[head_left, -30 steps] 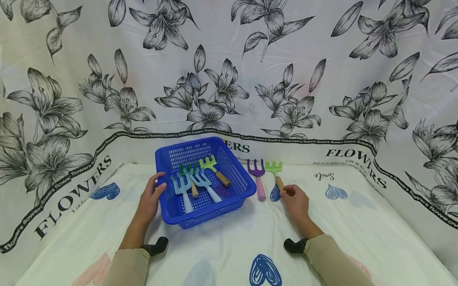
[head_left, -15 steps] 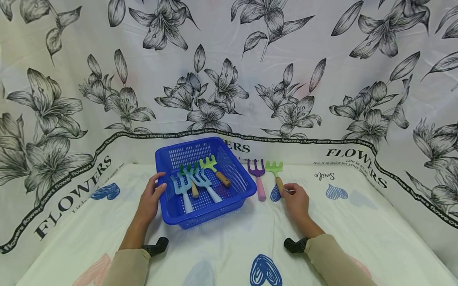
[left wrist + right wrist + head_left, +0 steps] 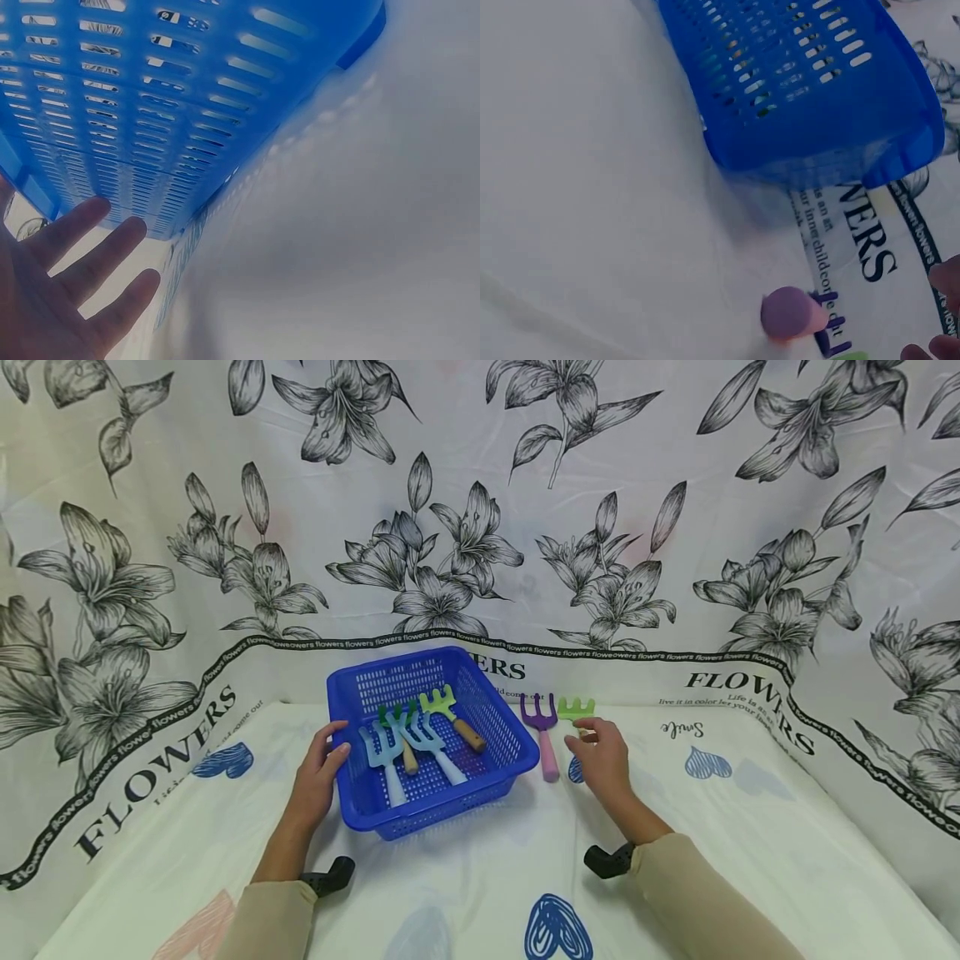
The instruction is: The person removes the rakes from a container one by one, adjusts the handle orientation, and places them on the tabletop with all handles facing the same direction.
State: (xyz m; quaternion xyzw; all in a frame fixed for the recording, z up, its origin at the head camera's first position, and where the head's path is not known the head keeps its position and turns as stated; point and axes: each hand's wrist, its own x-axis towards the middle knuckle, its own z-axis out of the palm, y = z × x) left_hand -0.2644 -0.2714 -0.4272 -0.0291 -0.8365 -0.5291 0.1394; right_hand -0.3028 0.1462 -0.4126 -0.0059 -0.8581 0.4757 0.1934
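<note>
In the head view my left hand [image 3: 318,772] holds the left rim of a blue plastic basket [image 3: 450,797], thumb and index finger at the rim. Several of its fingers [image 3: 105,259] stretch below the rim beside the slotted wall in the left wrist view. My right hand [image 3: 603,764] is over a light green hand fork [image 3: 576,706], hiding most of its wooden handle. Its thumb and fingers stand apart, with nothing seen between them. Just left of it lies a purple hand fork [image 3: 539,718] with a pink handle, its end [image 3: 789,313] showing in the right wrist view.
Inside the basket lie two light blue forks [image 3: 384,747], a dark green fork [image 3: 408,760] with a wooden handle, and a yellow-green fork [image 3: 442,703]. A white cloth [image 3: 472,885] with hearts covers the table. A flower-printed curtain [image 3: 525,568] rises behind.
My right hand has let go of the light green fork's wooden handle and moved forward over it, toward its tines. The left hand and basket stay in place.
</note>
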